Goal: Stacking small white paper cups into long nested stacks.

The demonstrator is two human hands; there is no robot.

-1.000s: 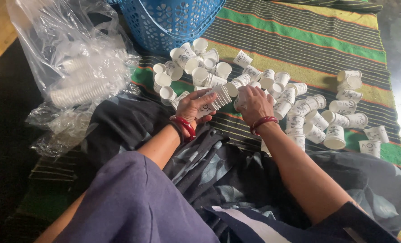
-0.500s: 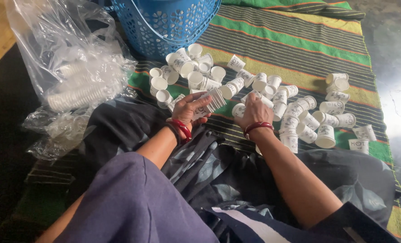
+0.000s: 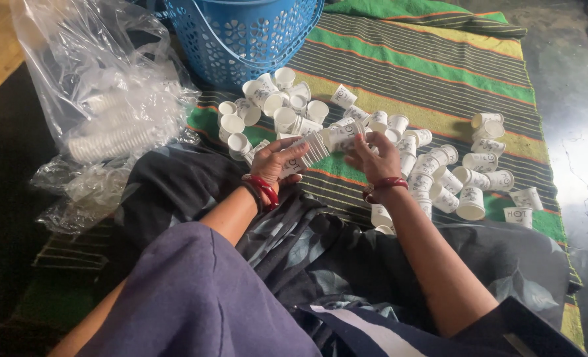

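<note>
My left hand (image 3: pixel 277 160) grips a short stack of nested white paper cups (image 3: pixel 307 151), held sideways over a striped mat (image 3: pixel 439 73). Just to its right, my right hand (image 3: pixel 375 157) pinches a single white cup (image 3: pixel 347 135) at the open end of that stack. Both wrists wear red bangles. Several loose white paper cups (image 3: pixel 469 178) lie scattered on the mat around and beyond both hands.
A blue plastic basket (image 3: pixel 241 36) stands at the back of the mat. Clear plastic bags (image 3: pixel 109 125) with stacked cups inside lie at the left. Dark patterned cloth (image 3: pixel 347 264) covers my lap. Bare floor runs along the right.
The view has shifted slightly. My right hand has lifted from the loose cups and brought one cup to the end of the stack in my left hand.
</note>
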